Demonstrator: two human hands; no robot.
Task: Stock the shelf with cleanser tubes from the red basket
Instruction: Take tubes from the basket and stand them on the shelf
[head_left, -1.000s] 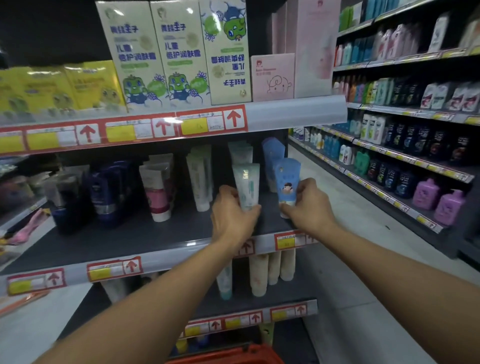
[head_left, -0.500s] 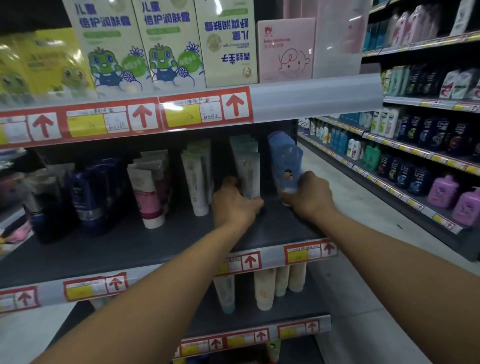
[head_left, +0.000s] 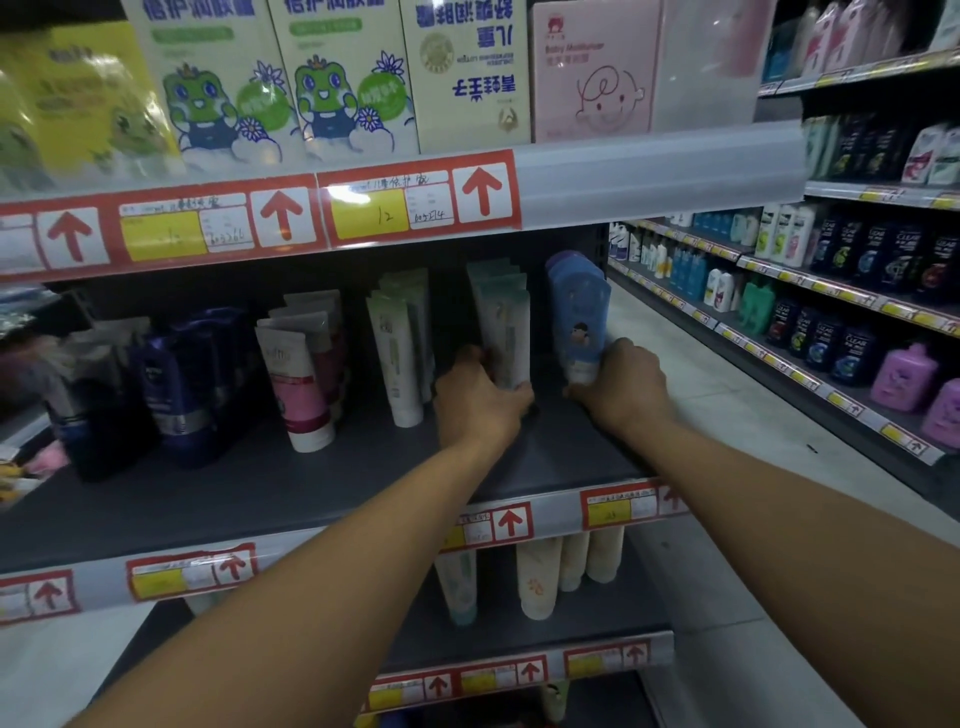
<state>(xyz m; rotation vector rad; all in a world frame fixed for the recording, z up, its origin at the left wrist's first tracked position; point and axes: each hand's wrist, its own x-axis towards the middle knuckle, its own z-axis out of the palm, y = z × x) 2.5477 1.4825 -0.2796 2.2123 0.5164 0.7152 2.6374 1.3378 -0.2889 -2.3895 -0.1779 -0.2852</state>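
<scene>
My left hand (head_left: 480, 397) grips the base of a pale green and white cleanser tube (head_left: 506, 332) that stands upright on the dark middle shelf (head_left: 311, 488), in front of a row of like tubes. My right hand (head_left: 623, 387) holds the bottom of a blue tube (head_left: 579, 317) with a cartoon child on it, upright at the shelf's right end, with more blue tubes behind it. The red basket is out of view.
White-green tubes (head_left: 397, 348), pink-white tubes (head_left: 298, 379) and dark blue tubes (head_left: 176, 384) stand to the left on the same shelf. Boxes (head_left: 332, 78) fill the shelf above. Cream tubes (head_left: 540, 577) stand on the shelf below. An aisle of shampoo bottles (head_left: 841, 291) runs along the right.
Both hands pushed their tubes deeper into the shelf, back against the rows behind. The camera moved closer and the red basket dropped out of view.
</scene>
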